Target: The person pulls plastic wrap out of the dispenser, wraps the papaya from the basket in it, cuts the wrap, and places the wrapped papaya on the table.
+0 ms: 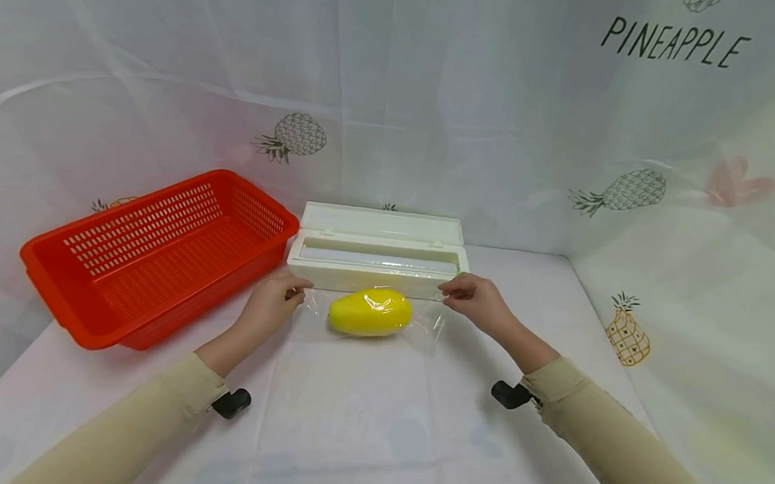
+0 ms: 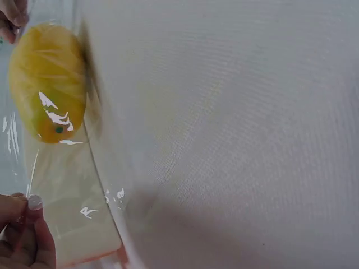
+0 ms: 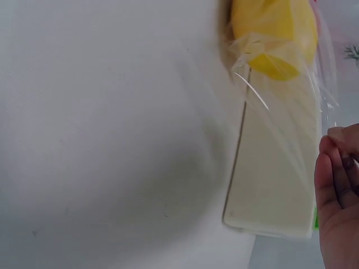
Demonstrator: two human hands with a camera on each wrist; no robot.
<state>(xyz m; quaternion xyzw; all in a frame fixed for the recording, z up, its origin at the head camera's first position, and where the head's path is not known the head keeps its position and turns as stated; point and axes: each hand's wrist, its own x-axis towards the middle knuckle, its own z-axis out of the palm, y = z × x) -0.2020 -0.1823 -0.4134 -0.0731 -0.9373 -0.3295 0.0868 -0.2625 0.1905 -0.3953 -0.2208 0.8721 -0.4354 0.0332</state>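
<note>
A yellow mango-like fruit (image 1: 370, 312) lies on the table under clear plastic wrap (image 1: 428, 321), in front of a long white wrap dispenser (image 1: 371, 278) with its lid up. My left hand (image 1: 270, 303) pinches the film's left corner between thumb and finger, as the left wrist view shows at the hand (image 2: 27, 232). On the other side my right hand (image 1: 479, 302) pinches the right corner. The film spans between both hands and drapes over the fruit (image 2: 49, 84). In the right wrist view, creased film (image 3: 263, 84) hangs from the right fingertips across the dispenser's front.
A red plastic basket (image 1: 153, 315) with slotted walls stands on the left, close to the dispenser's left end. Behind the table hangs a white curtain (image 1: 436, 125) printed with pineapples. A white cloth (image 1: 348, 419) covers the table.
</note>
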